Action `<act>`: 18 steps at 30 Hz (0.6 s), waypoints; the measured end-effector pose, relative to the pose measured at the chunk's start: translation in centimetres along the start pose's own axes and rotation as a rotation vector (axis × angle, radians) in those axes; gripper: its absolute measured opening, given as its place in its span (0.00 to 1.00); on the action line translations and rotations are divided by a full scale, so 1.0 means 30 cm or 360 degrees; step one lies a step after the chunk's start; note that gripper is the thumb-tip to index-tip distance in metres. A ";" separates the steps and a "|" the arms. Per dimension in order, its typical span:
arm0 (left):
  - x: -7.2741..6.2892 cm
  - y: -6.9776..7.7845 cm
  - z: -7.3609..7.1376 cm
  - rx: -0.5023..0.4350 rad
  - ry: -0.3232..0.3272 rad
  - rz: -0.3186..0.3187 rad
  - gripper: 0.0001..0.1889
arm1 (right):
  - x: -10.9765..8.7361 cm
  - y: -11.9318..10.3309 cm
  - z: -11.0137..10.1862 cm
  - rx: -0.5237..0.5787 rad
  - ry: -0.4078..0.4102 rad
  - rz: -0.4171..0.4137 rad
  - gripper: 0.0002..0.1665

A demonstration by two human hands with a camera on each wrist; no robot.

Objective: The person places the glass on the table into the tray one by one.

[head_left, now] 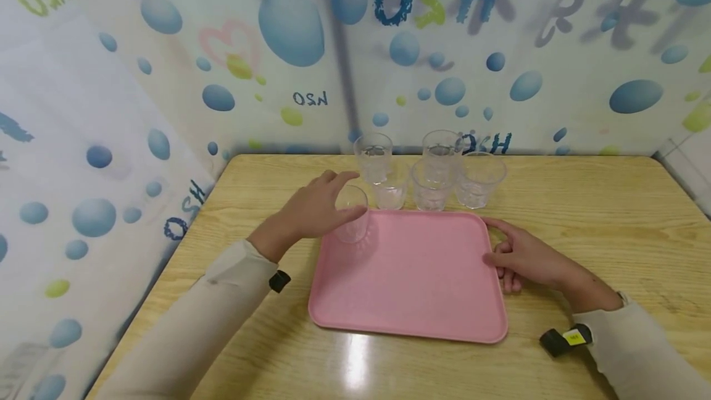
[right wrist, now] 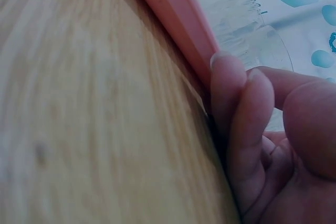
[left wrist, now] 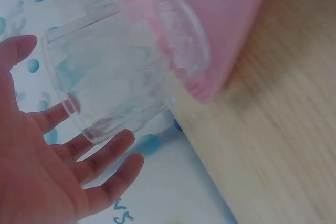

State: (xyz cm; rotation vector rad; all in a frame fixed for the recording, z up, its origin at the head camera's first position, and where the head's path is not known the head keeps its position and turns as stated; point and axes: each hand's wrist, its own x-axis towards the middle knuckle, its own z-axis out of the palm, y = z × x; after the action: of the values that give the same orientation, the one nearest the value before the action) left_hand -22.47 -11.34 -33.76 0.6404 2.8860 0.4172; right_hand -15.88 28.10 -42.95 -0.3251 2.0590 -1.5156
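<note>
A clear drinking glass stands upright at the back left corner of the pink tray. Around its upper part my left hand is spread, palm toward the glass. In the left wrist view, the thumb is apart from the glass and the fingers are loosely extended by its rim. My right hand holds the tray's right side near the back corner, thumb at the rim and index finger along the corner. Curled fingertips meet the tray edge in the right wrist view.
Several more clear glasses stand close together behind the tray, among them a back left glass and a front right glass. The wooden table ends at a wall covering printed with blue drops.
</note>
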 end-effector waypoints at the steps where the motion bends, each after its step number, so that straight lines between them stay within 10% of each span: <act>1: 0.008 0.009 -0.007 0.0017 0.0008 0.0010 0.40 | 0.000 0.000 0.000 0.0003 -0.0002 -0.0002 0.51; 18: 0.166 0.126 -0.086 0.0295 -0.0139 0.0077 0.38 | -0.004 0.011 -0.009 0.0010 0.0009 -0.0008 0.51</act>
State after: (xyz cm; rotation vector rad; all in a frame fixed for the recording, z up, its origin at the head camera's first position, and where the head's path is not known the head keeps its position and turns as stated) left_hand -25.98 -6.50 -30.62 0.7382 2.8518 0.1245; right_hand -15.90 28.48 -43.16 -0.3241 2.0590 -1.5275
